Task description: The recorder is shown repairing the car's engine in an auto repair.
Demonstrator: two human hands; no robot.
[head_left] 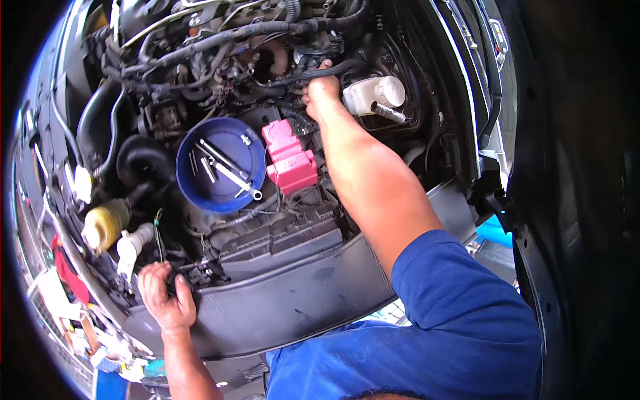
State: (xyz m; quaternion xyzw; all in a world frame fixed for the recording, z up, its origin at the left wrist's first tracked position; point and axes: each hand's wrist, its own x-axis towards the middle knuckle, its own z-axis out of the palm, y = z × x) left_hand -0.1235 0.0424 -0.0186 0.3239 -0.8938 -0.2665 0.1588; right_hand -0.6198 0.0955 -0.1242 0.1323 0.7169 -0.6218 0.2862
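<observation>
My right hand (pixel 321 90) reaches deep into a car's engine bay, against a black corrugated hose (pixel 343 67). Its fingers are curled and partly hidden among the hoses, so what they hold cannot be made out. My left hand (pixel 167 297) rests on the front edge of the bay, holding nothing, fingers and thumb apart. A round blue bowl (pixel 187 189) sits between my arms. Inside it lie a silver wrench (pixel 237 179), a long metal bar (pixel 223 157), a small socket (pixel 246 140) and several thin metal pieces.
A pink plastic cover (pixel 293 167) stands right of the bowl. Beyond my right forearm is a white fluid reservoir (pixel 363 95) with a round cap. A yellowish reservoir (pixel 107 223) stands at left. The grey front panel (pixel 287 300) runs along the near edge.
</observation>
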